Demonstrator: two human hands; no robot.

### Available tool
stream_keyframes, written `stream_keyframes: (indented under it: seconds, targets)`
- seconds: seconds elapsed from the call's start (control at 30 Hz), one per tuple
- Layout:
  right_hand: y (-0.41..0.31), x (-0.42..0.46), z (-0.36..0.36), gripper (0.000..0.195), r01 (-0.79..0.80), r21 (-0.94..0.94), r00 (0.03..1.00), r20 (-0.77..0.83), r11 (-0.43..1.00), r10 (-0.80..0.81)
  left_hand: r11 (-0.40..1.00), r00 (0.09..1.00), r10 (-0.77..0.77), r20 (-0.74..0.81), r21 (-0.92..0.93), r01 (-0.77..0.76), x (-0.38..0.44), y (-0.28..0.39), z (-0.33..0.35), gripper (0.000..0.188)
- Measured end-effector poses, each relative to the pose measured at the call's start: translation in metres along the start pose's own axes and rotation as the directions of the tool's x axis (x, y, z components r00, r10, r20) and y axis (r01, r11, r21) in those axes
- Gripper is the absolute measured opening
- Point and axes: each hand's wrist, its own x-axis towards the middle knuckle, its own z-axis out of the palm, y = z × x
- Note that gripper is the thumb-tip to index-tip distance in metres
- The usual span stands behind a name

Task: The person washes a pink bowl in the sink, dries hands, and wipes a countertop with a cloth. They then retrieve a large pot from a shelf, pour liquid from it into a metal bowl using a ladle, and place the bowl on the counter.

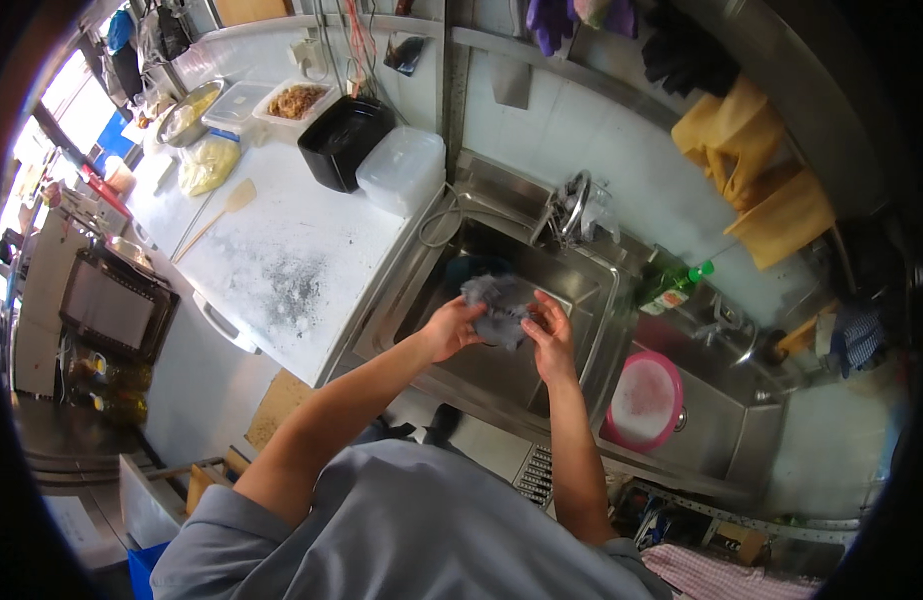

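Note:
A crumpled grey cloth [499, 311], blurred by motion, is held between both hands above a stainless steel sink basin [461, 379]. My left hand [454, 330] grips its left side, with the thumb on top. My right hand [551, 337] pinches the right edge between thumb and fingers. In the basin's shaded far left part lies a dark, rounded thing, partly hidden. At the far edge of the sink stands a curved metal faucet [579, 202], with clear plastic hanging beside it.
Left of the sink is a white worktop [281, 255] with dark smudges, a wooden spatula [240, 196], a black bin [345, 142] and a translucent plastic container [401, 169]. To the right are a green bottle [668, 289] and a pink basin [679, 390] of suds. Yellow rubber gloves [731, 150] hang above.

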Motion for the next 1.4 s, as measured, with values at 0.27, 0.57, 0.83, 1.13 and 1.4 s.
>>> stream_keyframes:
  seconds: [0.27,0.57,0.83,1.13,1.4]
  targets:
    - [0.036,-0.007,-0.033,0.053,-0.209,0.161,0.975,-0.039,0.965,0.218,0.977,0.99,0.084,0.115,-0.206,-0.059,0.001,-0.007,0.025,0.038]
    - [-0.012,-0.024,0.001,0.032,-0.067,-0.281,0.992,-0.118,0.957,0.035,0.993,0.996,0.065,0.055,-0.104,-0.059,-0.016,0.007,0.028,0.028]
    - [-0.002,-0.013,0.008,0.049,0.015,-0.095,0.993,-0.118,0.995,-0.026,0.994,0.987,0.104,0.125,0.016,-0.107,-0.027,0.004,-0.026,0.024]
    - [0.041,0.02,0.138,0.049,0.128,-0.394,0.963,0.268,0.91,-0.019,0.963,0.991,0.066,0.114,-0.268,-0.033,-0.137,0.04,-0.135,0.05]
    - [0.076,0.063,0.377,0.051,0.386,-0.459,0.792,0.61,0.8,-0.031,0.823,0.879,0.405,-0.251,-0.319,-0.471,-0.256,0.113,-0.24,0.052]
